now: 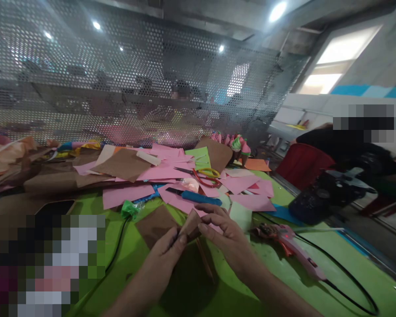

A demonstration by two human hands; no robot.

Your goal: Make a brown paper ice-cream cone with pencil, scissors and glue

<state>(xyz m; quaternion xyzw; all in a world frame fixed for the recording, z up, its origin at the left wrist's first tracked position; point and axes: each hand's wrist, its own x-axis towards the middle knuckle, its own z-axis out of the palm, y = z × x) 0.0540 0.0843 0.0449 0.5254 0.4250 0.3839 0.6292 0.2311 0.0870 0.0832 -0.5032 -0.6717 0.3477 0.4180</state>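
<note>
Between both hands is a small folded piece of brown paper (190, 223), raised a little above the green table. My left hand (167, 250) pinches its lower left side with thumb and fingers. My right hand (221, 229) has its thumb and fingers closed on the right edge. Behind my left hand lies a flat brown paper square (155, 224). A thin brown stick (205, 259) lies below the hands. Just beyond my right hand is a blue-handled utility knife (201, 197), and red and yellow scissors (206, 175) lie farther back.
A pink glue gun (300, 253) with a looping black cord rests at right. Pink paper sheets (165, 169) and brown paper (123, 164) are heaped along the back. Cone-shaped ice-cream crafts (240, 147) stand behind. Another person (346, 145) sits at right, near a dark bottle (306, 202).
</note>
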